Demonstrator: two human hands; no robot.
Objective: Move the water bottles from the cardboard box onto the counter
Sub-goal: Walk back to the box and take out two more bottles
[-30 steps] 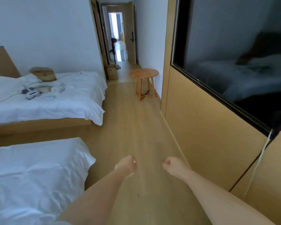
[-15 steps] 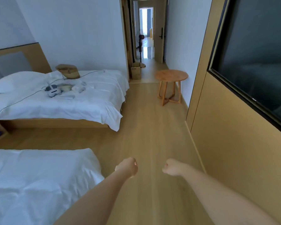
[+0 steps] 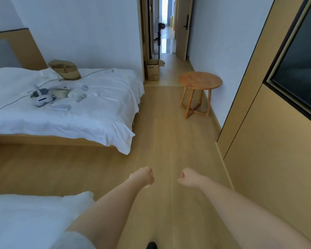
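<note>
A brown cardboard box [image 3: 153,70] stands on the floor far ahead, at the mouth of the hallway, with its top flaps open. What it holds cannot be seen from here. No water bottle and no counter are in view. My left hand [image 3: 143,177] and my right hand [image 3: 187,179] are both held out low in front of me over the wood floor, each curled into a fist with nothing in it. They are far from the box.
A bed with white sheets [image 3: 90,112] lies at the left, with a woven basket [image 3: 65,70] and small devices on it. A second bed's corner [image 3: 34,212] is near left. A round wooden side table [image 3: 200,80] stands by the right wall. A fan [image 3: 160,31] stands down the hallway.
The view has swung left and moved forward along the floor; the box, table and far bed look nearer. Both fists keep the same pose in front of me.
</note>
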